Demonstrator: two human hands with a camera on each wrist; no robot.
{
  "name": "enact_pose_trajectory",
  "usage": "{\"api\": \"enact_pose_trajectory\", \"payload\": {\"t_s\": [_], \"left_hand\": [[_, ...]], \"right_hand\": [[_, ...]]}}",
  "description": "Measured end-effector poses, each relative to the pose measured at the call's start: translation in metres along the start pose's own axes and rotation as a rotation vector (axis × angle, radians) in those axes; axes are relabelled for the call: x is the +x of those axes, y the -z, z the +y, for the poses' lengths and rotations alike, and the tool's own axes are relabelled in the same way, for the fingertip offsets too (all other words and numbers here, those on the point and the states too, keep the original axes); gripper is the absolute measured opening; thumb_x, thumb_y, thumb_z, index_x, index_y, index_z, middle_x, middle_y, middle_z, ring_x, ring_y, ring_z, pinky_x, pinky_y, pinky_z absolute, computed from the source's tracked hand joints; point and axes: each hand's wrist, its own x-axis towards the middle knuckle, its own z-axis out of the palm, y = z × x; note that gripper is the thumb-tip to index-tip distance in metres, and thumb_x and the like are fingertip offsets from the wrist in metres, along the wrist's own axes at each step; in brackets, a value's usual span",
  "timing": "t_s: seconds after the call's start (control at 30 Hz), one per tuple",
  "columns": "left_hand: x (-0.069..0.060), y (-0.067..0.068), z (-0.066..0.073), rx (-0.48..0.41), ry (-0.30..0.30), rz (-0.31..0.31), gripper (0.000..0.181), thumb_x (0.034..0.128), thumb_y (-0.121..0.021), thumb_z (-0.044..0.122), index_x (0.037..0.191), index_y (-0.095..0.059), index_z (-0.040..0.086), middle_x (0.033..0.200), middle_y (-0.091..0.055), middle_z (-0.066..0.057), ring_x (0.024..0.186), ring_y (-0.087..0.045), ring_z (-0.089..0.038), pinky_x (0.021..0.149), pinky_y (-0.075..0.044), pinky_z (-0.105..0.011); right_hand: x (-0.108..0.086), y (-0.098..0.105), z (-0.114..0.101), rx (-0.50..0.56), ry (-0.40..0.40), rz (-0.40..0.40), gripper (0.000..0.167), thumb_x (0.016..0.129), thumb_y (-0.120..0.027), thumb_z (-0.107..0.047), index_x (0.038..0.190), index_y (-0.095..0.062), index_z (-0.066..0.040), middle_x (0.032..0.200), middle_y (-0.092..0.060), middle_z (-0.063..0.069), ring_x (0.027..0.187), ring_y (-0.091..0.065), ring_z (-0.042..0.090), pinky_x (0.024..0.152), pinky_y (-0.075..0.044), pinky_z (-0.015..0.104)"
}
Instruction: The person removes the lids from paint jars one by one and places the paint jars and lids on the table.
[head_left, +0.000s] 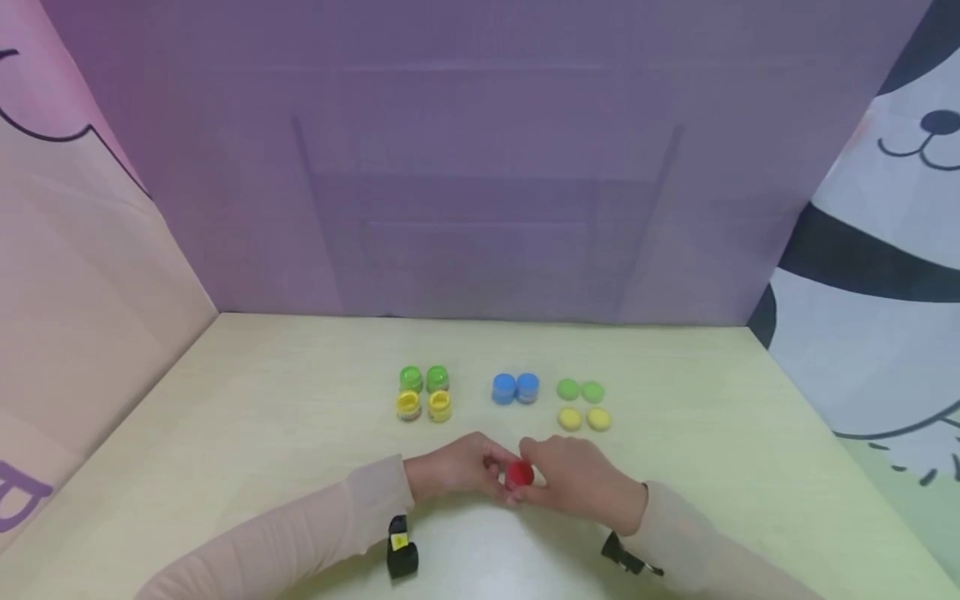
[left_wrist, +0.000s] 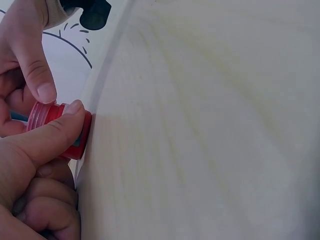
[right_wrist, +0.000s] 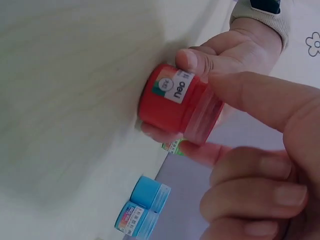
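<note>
Red jar (head_left: 519, 475) is sitting between my two hands near the front of the table (head_left: 300, 367), upright, its base at or just above the surface; which of the two, I can't tell. With my left hand (head_left: 457, 467) I'm gripping the body, and with my right hand (head_left: 581, 479) I'm pinching the clear upper part, so both sets of fingers are closing narrowly around it.

From my head I'm seeing mainly the jar's red top. My left wrist view is showing my left thumb (left_wrist: 55, 132) lying along the red side, partly covering a patch of the label, and my right thumb (left_wrist: 37, 75) pressing at the clear upper part. Only my right wrist view is giving the label (right_wrist: 175, 85) in full, while my right index finger is meeting that clear part from beneath.

The head view alone is laying out everything beyond: two green jars (head_left: 411, 379) standing behind two yellow jars (head_left: 408, 406), two blue jars (head_left: 504, 389) standing side by side, and to their right two green discs (head_left: 568, 389) lying behind two yellow discs (head_left: 570, 418). My right wrist view is adding the printing on a blue jar's side, hidden from above.
</note>
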Motion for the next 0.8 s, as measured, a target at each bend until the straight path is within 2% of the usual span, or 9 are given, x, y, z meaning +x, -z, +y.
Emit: {"api": "enact_pose_trajectory", "payload": {"t_s": [0.1,0.23,0.47,0.67,0.8], "left_hand": [[0.000,0.000,0.001,0.005,0.006,-0.007,0.028,0.0745,-0.079,0.012,0.099,-0.074,0.025,0.067,-0.053,0.001,0.067,-0.043,-0.014,0.063,-0.033,-0.027],[-0.001,0.000,0.001,0.003,-0.001,-0.013,0.026,0.0746,-0.079,0.011,0.097,-0.074,0.024,0.070,-0.058,0.001,0.068,-0.043,-0.014,0.065,-0.033,-0.027],[-0.002,-0.002,0.000,-0.028,0.028,0.011,0.030,0.0712,-0.080,0.010,0.098,-0.074,0.023,0.066,-0.056,0.002,0.063,-0.042,-0.012,0.062,-0.033,-0.025],[-0.001,-0.002,0.001,-0.015,0.039,0.018,0.031,0.0714,-0.080,0.011,0.098,-0.074,0.025,0.068,-0.057,0.002,0.066,-0.043,-0.013,0.065,-0.034,-0.027],[-0.001,-0.002,0.002,-0.008,0.050,0.031,0.030,0.0708,-0.081,0.011,0.097,-0.074,0.024,0.064,-0.054,0.001,0.065,-0.044,-0.013,0.065,-0.034,-0.027]], "right_hand": [[0.000,0.002,0.002,0.003,0.041,-0.006,0.025,0.082,-0.071,-0.033,0.082,-0.053,-0.016,0.059,-0.043,-0.009,0.050,-0.035,0.003,0.044,-0.032,0.018],[0.004,0.004,0.007,0.012,0.085,-0.041,0.021,0.081,-0.073,-0.030,0.092,-0.062,-0.015,0.066,-0.055,-0.010,0.054,-0.042,0.001,0.051,-0.039,0.017],[0.007,0.006,0.017,0.005,0.202,-0.088,0.033,0.079,-0.074,-0.020,0.110,-0.067,-0.015,0.085,-0.070,-0.004,0.063,-0.053,-0.001,0.063,-0.045,0.016],[0.007,0.008,0.020,-0.003,0.239,-0.081,0.040,0.080,-0.073,-0.017,0.118,-0.066,-0.016,0.079,-0.069,-0.003,0.055,-0.044,-0.003,0.057,-0.041,0.014],[0.006,0.006,0.018,0.013,0.212,-0.075,0.035,0.082,-0.071,-0.024,0.115,-0.065,-0.014,0.071,-0.063,-0.007,0.054,-0.042,-0.003,0.055,-0.040,0.014]]}}
